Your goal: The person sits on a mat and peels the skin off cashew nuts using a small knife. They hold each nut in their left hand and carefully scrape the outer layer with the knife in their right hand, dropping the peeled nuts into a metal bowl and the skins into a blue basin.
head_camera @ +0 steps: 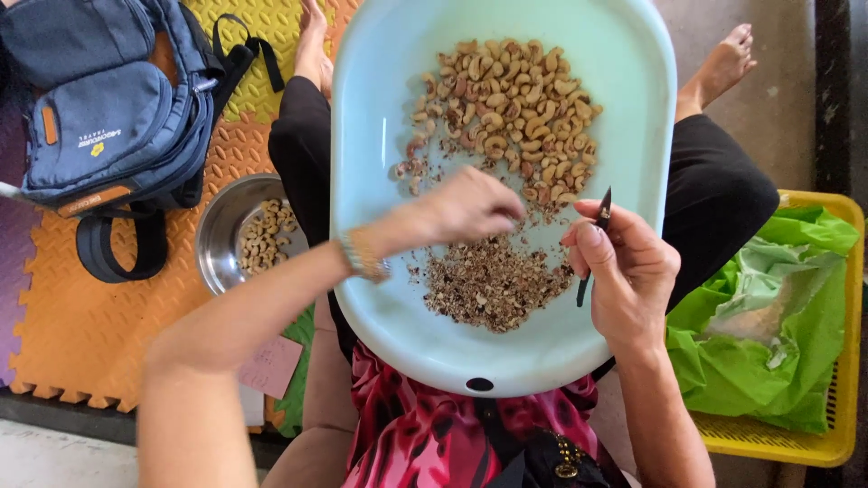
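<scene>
We note a pale blue oval basin (633, 108) resting on the person's lap. At its twelve o'clock end lies a heap of cashew nuts (506, 104); toward six o'clock sits a pile of brown skin peelings (488, 285).

The left hand (461, 210) reaches in from nine o'clock, over the middle of the basin, its fingers drawn together in a narrow pinch at the edge of the cashew heap; we cannot tell whether a nut is between them. A wristwatch (362, 256) is on that wrist.

The right hand (628, 271), at four o'clock, is closed round a small dark-bladed knife (599, 226), tip pointing toward twelve o'clock.

Outside the basin, at nine o'clock, a steel bowl (217, 235) holds peeled cashews. At ten o'clock a blue backpack (108, 117) lies on orange foam matting (81, 325). At four o'clock a yellow plastic basket (841, 361) contains a green bag (787, 343).
</scene>
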